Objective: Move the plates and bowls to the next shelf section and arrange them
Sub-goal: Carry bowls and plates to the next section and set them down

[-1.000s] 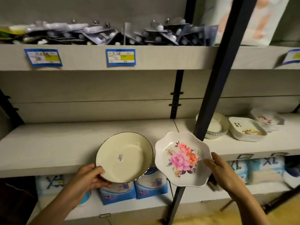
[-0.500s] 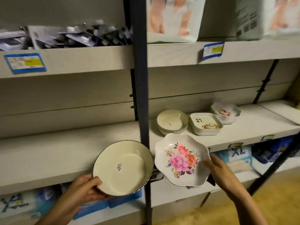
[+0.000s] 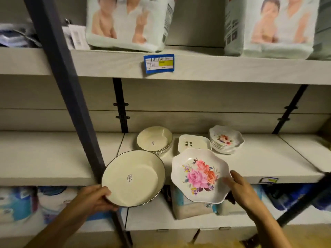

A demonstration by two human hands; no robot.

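Just right of the dark upright post [image 3: 71, 97], the left hand [image 3: 93, 199] grips a cream bowl [image 3: 133, 178] by its near rim. Further right of the post, the right hand [image 3: 240, 190] holds a floral plate [image 3: 199, 176] by one edge, thumb apparently on top. Both dishes are tilted and held one-handed at the rim, so either could slip, or clip the post or the stacked bowls [image 3: 154, 140] beyond.

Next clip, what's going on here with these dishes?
A person holds a dish in each hand at a store shelf. The left hand grips a round cream plate by its rim; the right hand holds a scalloped floral plate. Neither is set down yet. On the shelf behind sit three stacks: cream bowls, square dishes and floral dishes.
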